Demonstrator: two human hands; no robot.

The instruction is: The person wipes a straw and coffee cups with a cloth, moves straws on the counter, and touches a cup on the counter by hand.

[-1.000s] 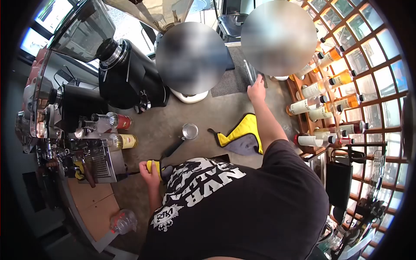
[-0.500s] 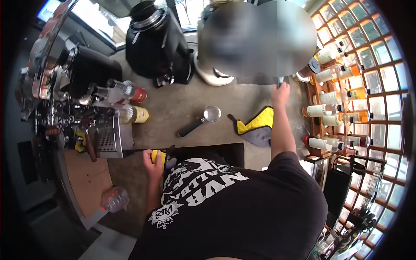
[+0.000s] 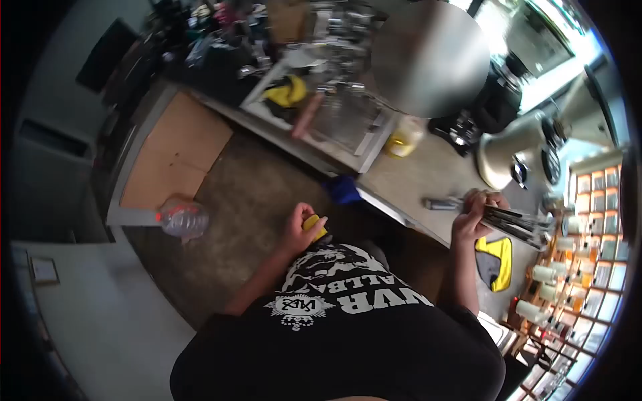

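My left hand (image 3: pixel 304 230) is closed around a bunched yellow cloth (image 3: pixel 315 228), held just in front of my shirt. Over the counter (image 3: pixel 401 175), my right hand (image 3: pixel 476 212) has its fingers wrapped round a long shiny metal thing (image 3: pixel 518 224). Motion smears it into several thin strips, so its kind does not show. Left of that hand, the blurred grey handle of the portafilter (image 3: pixel 441 204) sticks out; its basket end is largely hidden. A yellow and grey cloth (image 3: pixel 495 264) lies on the counter below the metal thing.
The espresso machine's drip tray (image 3: pixel 344 127) is at top centre, beside a bottle with a yellow label (image 3: pixel 404 137). Grinders (image 3: pixel 518 157) stand along the back. A blue cloth (image 3: pixel 343 190) hangs at the counter edge. A clear plastic bottle (image 3: pixel 184 218) is at left.
My view has swung left toward the espresso machine. My right hand has drawn back from the far side of the counter with the metal thing. My left hand still grips the yellow cloth.
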